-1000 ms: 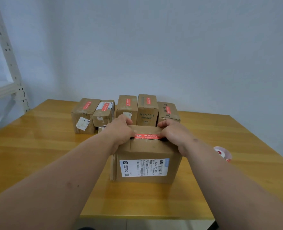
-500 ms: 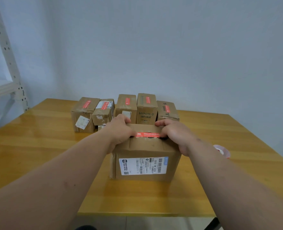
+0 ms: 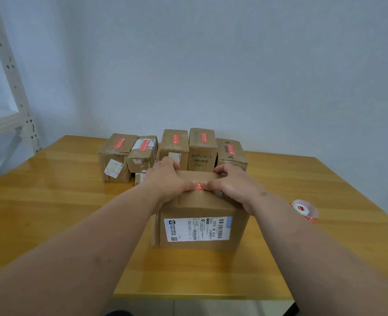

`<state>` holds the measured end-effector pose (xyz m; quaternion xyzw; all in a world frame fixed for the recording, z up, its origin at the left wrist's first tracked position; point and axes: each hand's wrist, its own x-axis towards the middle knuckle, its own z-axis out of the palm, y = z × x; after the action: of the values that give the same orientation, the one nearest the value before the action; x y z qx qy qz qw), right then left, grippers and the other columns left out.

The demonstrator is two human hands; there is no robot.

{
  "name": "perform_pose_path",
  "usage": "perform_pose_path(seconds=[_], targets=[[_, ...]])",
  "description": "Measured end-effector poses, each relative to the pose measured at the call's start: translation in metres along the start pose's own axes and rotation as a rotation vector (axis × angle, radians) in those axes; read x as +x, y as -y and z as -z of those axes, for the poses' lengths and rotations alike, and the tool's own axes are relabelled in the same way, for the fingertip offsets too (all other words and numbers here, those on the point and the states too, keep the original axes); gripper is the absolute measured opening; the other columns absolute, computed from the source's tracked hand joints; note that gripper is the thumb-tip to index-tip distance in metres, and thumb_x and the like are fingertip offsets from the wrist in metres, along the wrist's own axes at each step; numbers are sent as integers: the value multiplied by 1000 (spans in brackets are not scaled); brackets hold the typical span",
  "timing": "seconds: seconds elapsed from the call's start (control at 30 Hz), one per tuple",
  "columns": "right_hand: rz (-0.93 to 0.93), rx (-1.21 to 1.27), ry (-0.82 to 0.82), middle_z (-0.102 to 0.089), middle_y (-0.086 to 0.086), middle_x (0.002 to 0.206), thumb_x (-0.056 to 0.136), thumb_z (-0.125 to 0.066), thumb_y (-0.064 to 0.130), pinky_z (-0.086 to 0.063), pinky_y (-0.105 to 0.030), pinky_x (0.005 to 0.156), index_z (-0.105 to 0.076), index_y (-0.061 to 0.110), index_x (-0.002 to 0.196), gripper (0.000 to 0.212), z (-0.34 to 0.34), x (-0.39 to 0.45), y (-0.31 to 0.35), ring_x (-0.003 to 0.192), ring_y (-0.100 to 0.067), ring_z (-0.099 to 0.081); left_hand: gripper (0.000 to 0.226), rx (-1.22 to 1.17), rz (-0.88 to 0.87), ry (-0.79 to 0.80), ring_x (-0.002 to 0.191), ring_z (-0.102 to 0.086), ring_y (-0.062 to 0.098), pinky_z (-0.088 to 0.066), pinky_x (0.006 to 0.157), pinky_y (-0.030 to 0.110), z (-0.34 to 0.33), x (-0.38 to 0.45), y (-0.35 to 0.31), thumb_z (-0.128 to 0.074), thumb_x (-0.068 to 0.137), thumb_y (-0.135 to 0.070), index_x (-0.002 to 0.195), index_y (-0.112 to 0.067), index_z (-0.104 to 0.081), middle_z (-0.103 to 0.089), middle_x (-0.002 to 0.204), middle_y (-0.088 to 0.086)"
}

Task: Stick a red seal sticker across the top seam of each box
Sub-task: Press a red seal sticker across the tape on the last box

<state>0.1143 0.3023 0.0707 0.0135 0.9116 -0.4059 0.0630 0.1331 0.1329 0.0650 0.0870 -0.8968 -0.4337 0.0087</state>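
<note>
Head view, near box: a brown cardboard box [image 3: 202,222] stands on the wooden table [image 3: 51,201], close to the person, with a white shipping label [image 3: 197,229] on the side facing the camera.
Head view, seal sticker: a red seal sticker [image 3: 199,186] lies on the top of the near box; only a small red patch shows between the 2 thumbs. Its long axis runs left to right, along the near top edge, and both ends are hidden under the hands.
Head view, left hand: the left hand [image 3: 165,181] rests on the left part of the box top, fingers curled over the far edge, thumb pressing flat on the sticker's left end. It grips the box top rather than pinching anything.
Head view, right hand: the right hand [image 3: 231,185] mirrors it on the right part of the top, fingers bent over the far edge, thumb pressed down on the sticker's right end.
Head view, back row: 5 smaller boxes [image 3: 174,144] stand side by side behind the near box, each with a red sticker on top whose long axis runs roughly front to back.
Head view, sticker roll: a roll of red stickers [image 3: 304,209] lies on the table to the right, well apart from the near box.
Head view, shelf: a white metal shelf frame [image 3: 13,87] stands at the left edge.
</note>
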Motion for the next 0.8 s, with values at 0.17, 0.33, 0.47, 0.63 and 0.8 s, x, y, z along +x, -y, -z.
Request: perform_pose_path(seconds=[0.17,0.33,0.47,0.63,0.8], targets=[[-28,177,111,-59,-2,123,84,-69,10,-49,-33,90,-57,28,131,52,13,3,-6,105,-21,-57,53,-211,70,140,103,-54,27,-52,92,45,9,2,1,-71,86,-18,130,-28,-43,-49,118,4],[-39,198,67,-55,-3,128,87,-53,0,-48,-41,98,-63,32,127,52,14,4,-8,111,-26,-54,51,-309,82,173,103,-56,29,-54,89,46,14,2,3,-60,90,-2,132,-28,-45,-49,121,6],[-3,199,49,-57,0,125,91,-55,14,-47,-35,91,-60,27,129,41,10,0,-4,111,-20,-53,44,-234,43,110,107,-53,26,-50,94,45,6,2,4,-60,92,-19,132,-27,-44,-48,123,4],[48,106,4,-57,2,128,91,-63,27,-45,-37,99,-57,29,128,37,4,4,-6,115,-20,-54,46,-147,16,27,114,-50,28,-47,98,48,-1,3,6,-68,87,-28,127,-28,-46,-49,121,2],[32,196,112,-57,-1,127,88,-64,10,-47,-31,90,-57,27,133,49,11,2,-8,110,-21,-56,50,-180,42,98,109,-53,30,-51,94,48,4,2,6,-68,86,-25,129,-31,-42,-48,123,4]])
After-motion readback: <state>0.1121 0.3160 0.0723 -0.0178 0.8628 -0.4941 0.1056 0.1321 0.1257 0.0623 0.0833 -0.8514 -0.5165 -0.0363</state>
